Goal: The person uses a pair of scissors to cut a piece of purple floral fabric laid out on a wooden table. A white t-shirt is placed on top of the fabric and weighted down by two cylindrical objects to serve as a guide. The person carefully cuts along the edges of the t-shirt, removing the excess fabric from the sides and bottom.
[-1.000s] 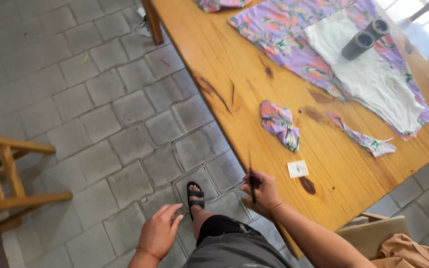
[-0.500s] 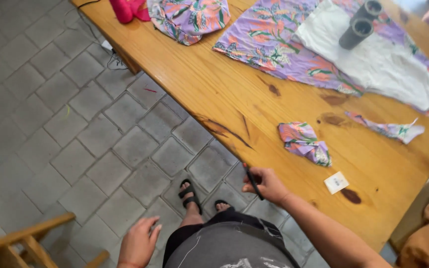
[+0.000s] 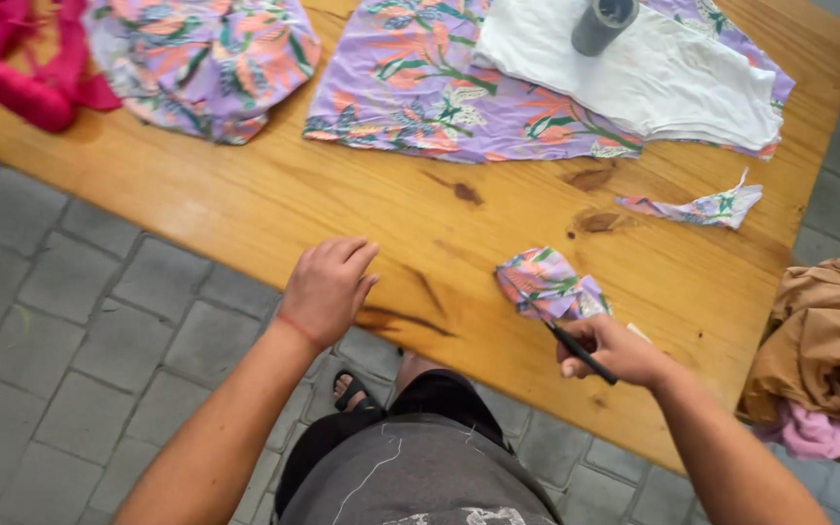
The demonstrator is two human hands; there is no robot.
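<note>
My right hand (image 3: 611, 350) is closed around a thin black pen-like tool (image 3: 576, 349) over the near edge of the wooden table (image 3: 245, 209). Its tip points at a small crumpled scrap of purple floral cloth (image 3: 548, 285) just beyond the hand. My left hand (image 3: 328, 288) hovers palm down over the table's near edge, fingers loosely together, holding nothing. A narrow floral strip (image 3: 700, 206) lies farther right.
A large purple floral cloth (image 3: 420, 92) lies at the back under a white fabric piece (image 3: 663, 73) with a grey roll (image 3: 603, 21) on it. More floral cloth (image 3: 201, 58) and a pink garment (image 3: 21, 68) lie at left. Brown cloth (image 3: 819, 335) is heaped at right. Grey paving (image 3: 60, 360) lies below.
The view has swung round to face the table. My left hand has risen from beside my leg to the table edge. My right hand has kept hold of the black tool.
</note>
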